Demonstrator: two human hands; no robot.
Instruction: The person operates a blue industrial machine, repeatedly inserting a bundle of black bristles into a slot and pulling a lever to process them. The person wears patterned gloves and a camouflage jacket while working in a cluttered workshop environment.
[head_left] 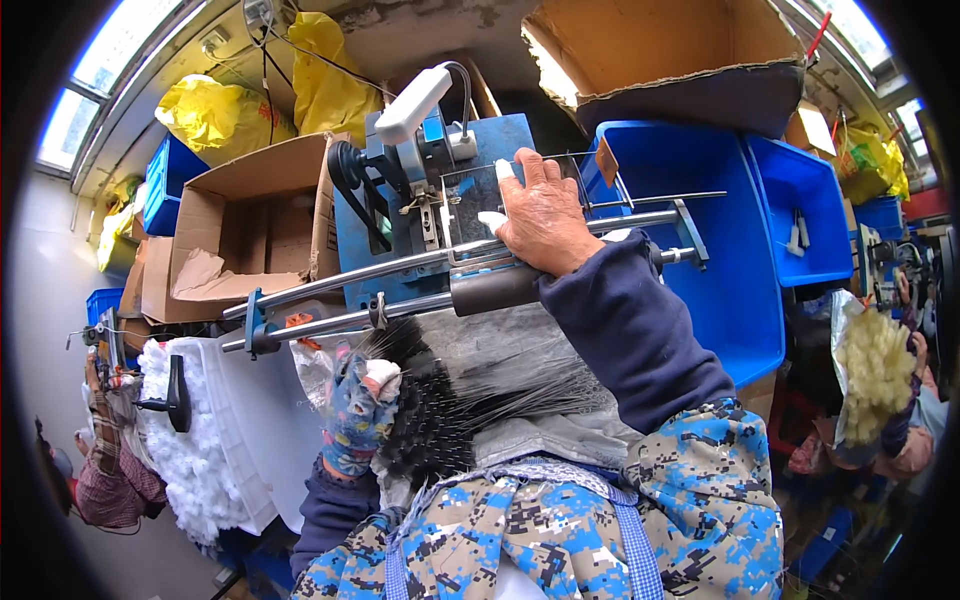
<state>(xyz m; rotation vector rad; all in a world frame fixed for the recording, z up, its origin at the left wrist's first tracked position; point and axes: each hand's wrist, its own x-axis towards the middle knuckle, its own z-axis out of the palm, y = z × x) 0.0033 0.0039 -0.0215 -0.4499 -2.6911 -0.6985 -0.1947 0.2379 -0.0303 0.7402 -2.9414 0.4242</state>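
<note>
My right hand (548, 215), bare with white covers on thumb and forefinger, lies over the metal frame of a blue bench machine (488, 150). Its fingers are apart, and its wrist is just above a dark cylinder (495, 290) on steel rods (410, 305). Lower left, my left hand (358, 410) wears a patterned glove with white wrapping on a finger. That hand is closed; what it grips, if anything, is hidden. Against it lies a bundle of black-bristled brushes (430, 420) with thin wire stems, spread across grey sheeting (545, 370) on my lap.
Left of the machine stands an open cardboard box (190, 235); blue bins (735, 320) are on the right. A white tub (265, 440) beside me holds white fluffy pieces (185, 450). Co-workers sit at both sides, one by a pale yellow fluffy bundle (868, 375).
</note>
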